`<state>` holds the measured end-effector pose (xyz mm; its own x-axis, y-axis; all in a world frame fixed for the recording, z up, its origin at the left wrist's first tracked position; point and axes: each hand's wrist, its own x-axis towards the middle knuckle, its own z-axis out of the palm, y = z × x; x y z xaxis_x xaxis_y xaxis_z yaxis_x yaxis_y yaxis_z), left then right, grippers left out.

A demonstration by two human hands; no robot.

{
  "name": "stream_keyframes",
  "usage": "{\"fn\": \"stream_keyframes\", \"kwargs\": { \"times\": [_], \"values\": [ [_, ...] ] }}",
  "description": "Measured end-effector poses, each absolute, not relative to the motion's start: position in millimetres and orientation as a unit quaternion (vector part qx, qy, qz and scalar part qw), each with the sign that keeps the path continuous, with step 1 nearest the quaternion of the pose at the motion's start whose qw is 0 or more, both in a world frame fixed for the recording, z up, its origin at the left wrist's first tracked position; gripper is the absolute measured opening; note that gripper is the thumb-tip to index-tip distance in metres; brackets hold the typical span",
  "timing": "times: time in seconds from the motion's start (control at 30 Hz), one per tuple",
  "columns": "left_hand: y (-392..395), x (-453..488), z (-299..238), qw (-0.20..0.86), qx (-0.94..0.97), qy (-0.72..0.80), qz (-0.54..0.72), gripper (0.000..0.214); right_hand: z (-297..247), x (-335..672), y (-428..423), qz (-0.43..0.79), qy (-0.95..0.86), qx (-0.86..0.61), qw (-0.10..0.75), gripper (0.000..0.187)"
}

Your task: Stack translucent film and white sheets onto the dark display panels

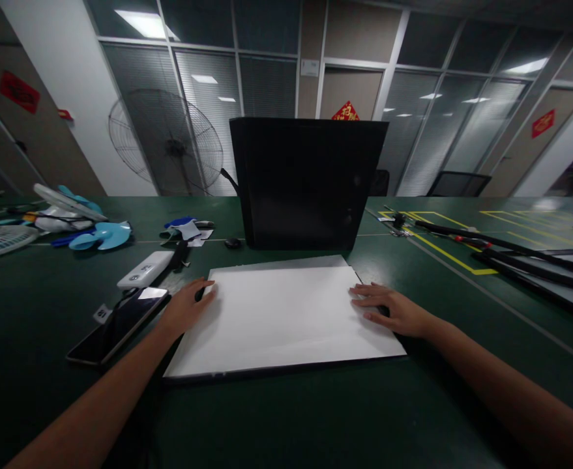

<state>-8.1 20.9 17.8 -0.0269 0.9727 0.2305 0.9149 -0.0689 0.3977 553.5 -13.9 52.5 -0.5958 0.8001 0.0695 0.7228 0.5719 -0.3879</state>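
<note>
A: Quick one. Fingers?
B: Left hand [188,305]: index finger and thumb parted, the rest mostly hidden. Right hand [396,309]: fingers spread, no pinch visible.
A: On what?
B: White panel [281,319], flat on the worktop [296,417], between the two sets of fingers, which rest at its side edges.
A: Step?
B: My read: both hands steadying or squaring it. Shifting it would call for even pressure; lifting, fingers hooked under both edges.
A: Around it?
B: Phone [120,329] just left of the left fingers; white device [146,269] beyond it, further from them. Black box [310,185] stands ahead, past both hands. Yellow tape [442,257] ahead and right of the right fingers.
A: Text, brands?
B: Panel: plain, none seen. White device has dark marks; small tag [102,314] by the phone too, both too small to read. Red door sign [347,111], far ahead: gold characters, partly hidden by the box. No brand legible.
</note>
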Motion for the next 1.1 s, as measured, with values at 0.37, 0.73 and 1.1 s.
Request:
{"fn": "stream_keyframes", "kwargs": {
  "times": [0.37, 0.73, 1.1],
  "values": [
    [21.1, -7.0, 17.9, 0.062, 0.705, 0.679, 0.195, 0.058, 45.4, 558.1, -11.1, 0.093, -0.911, -0.356, 0.187, 0.025],
    [21.8, -7.8, 15.6, 0.055, 0.713, 0.675, 0.182, 0.059, 45.8, 554.2, -14.3, 0.051, -0.919, -0.357, 0.157, 0.048],
    [19.3, -5.9, 15.5, 0.040, 0.736, 0.668, 0.106, 0.071, 40.1, 553.9, -13.0, 0.049, -0.927, -0.339, 0.151, 0.053]
  ]
}}
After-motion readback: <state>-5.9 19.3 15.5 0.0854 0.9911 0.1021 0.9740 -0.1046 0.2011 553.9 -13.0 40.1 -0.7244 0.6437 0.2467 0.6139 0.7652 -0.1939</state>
